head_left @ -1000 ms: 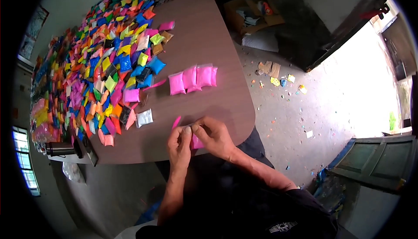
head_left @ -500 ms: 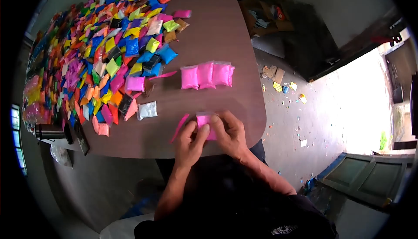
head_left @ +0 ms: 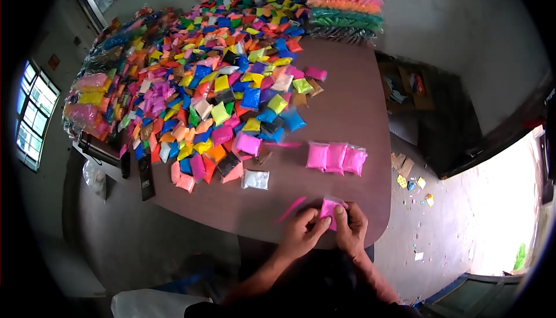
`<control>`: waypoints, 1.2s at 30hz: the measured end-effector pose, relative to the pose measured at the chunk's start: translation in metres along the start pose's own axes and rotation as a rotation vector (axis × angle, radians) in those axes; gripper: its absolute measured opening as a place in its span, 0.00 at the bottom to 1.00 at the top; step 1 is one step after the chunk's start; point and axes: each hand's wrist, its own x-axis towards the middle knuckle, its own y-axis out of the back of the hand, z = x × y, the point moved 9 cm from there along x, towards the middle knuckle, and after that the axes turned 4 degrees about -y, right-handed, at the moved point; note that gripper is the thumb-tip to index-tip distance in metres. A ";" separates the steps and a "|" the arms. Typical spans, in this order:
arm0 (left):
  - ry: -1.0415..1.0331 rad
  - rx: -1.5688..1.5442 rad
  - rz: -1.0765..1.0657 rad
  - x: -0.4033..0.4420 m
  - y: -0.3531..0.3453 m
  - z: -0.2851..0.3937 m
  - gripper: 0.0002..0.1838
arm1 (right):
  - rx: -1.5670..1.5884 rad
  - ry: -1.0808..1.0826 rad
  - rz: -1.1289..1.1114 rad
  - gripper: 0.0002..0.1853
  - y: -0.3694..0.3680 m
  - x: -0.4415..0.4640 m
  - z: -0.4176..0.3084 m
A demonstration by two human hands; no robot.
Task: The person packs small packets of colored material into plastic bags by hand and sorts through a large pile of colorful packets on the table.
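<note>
Near the table's front edge, a small clear packet with bright pink filling [head_left: 330, 207] is pinched between both hands. My left hand [head_left: 302, 232] closes on its left side, thumb across the front. From the right, my right hand [head_left: 351, 225] grips it with the thumb pressed on its face. A thin pink strip [head_left: 291, 209] lies on the table just left of my left hand. Beyond the hands, three pink packets [head_left: 336, 158] lie side by side, touching. A packet with white filling [head_left: 255, 179] rests farther left.
A large heap of small colourful packets [head_left: 220, 98] covers the table's left and far part. Stacked bundles in coloured rows [head_left: 346, 2] stand at the back. A dark cylinder [head_left: 99, 149] and a black flat object [head_left: 146, 178] sit by the left edge. Scraps [head_left: 405, 180] litter the floor.
The camera view has swung left and up, so the table appears lower and farther right. Both hands still hold the pink packet, and the three pink packets remain in their row.
</note>
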 end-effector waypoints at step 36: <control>0.010 -0.130 0.127 -0.001 0.015 0.001 0.07 | 0.031 -0.102 -0.091 0.05 -0.005 -0.008 0.001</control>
